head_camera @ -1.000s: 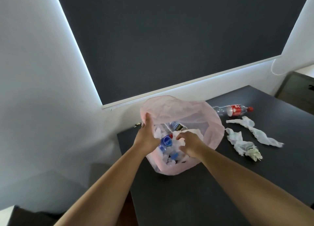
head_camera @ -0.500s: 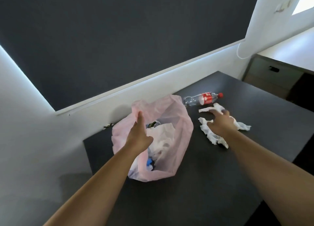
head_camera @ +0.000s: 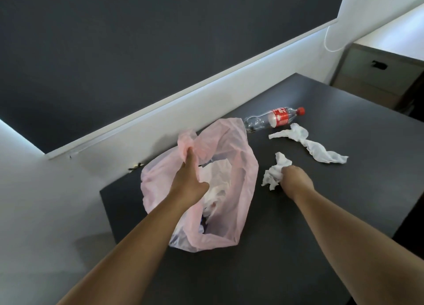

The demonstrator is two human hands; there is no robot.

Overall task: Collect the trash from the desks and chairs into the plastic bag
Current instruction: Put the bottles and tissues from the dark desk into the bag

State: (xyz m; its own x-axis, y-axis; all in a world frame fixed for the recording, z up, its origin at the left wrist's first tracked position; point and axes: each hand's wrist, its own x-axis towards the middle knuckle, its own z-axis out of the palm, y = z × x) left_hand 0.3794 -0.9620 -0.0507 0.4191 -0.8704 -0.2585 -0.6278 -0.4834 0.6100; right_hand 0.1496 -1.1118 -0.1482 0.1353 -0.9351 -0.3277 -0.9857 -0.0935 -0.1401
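Observation:
A pink plastic bag (head_camera: pixel 238 190) lies on the dark desk (head_camera: pixel 298 224), mouth open, with white paper and bottles inside. My left hand (head_camera: pixel 189 178) pinches the bag's upper rim and holds it up. Just right of the bag, my right hand (head_camera: pixel 296 180) is closed on a crumpled white tissue (head_camera: pixel 274 175). A second, longer twisted tissue (head_camera: pixel 309 145) lies farther back on the desk. Behind it an empty clear bottle with a red label and cap (head_camera: pixel 274 118) lies on its side near the wall.
A white wall ledge (head_camera: pixel 183 102) runs along the desk's far edge under a dark blind. A grey drawer cabinet (head_camera: pixel 376 75) stands beyond the desk's right corner. The desk's left edge drops off near the bag.
My right hand left the bag, reached right to the tissues, and now grips the nearer one, pulled towards the bag. The left hand kept hold of the bag's rim.

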